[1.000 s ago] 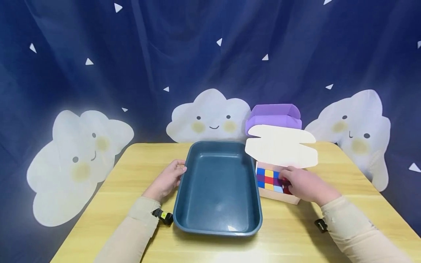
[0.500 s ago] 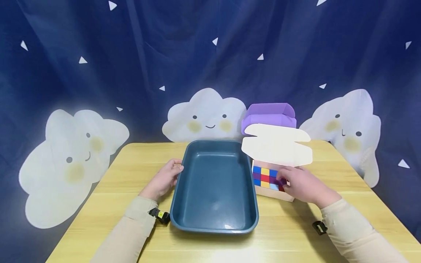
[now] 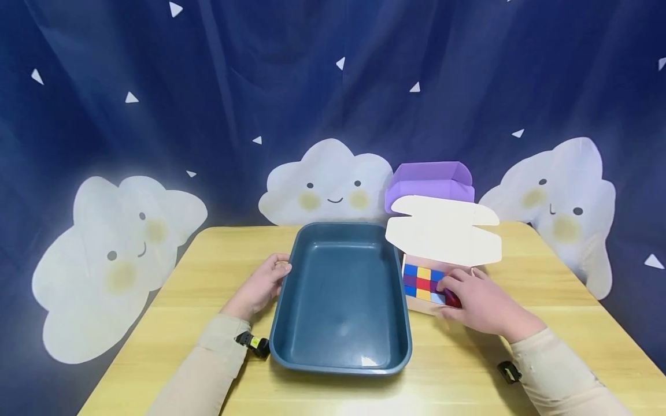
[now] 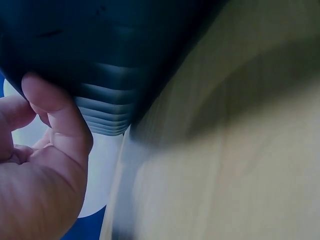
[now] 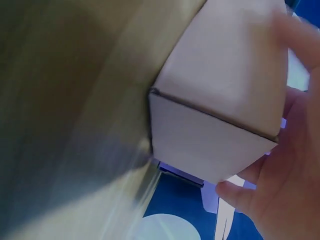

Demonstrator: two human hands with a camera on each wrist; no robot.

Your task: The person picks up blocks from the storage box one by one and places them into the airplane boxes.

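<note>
A dark blue-green tray (image 3: 340, 306) stands mid-table. My left hand (image 3: 260, 286) touches its left rim; in the left wrist view the thumb (image 4: 47, 95) rests against the outer wall. To the tray's right, a pale cardboard box (image 5: 215, 120) with its lid raised holds rows of coloured blocks (image 3: 423, 283) in blue, yellow, red and purple. Over the box's right end lies my right hand (image 3: 481, 303), fingers spread, with fingertips reaching in among the blocks and the thumb at the front wall. Dark red blocks (image 3: 451, 299) show beneath the fingers. Whether any fingertip touches one is hidden.
The box's white lid flap (image 3: 444, 228) leans up behind it, with a purple flap (image 3: 430, 184) beyond. Underneath is a wooden table (image 3: 198, 277). A dark blue curtain (image 3: 234, 86) with white clouds hangs behind.
My right hand has shifted slightly nearer and its fingers have spread, with the thumb coming down to the box's front side. The left hand stays at the tray's rim. The view shifts slightly.
</note>
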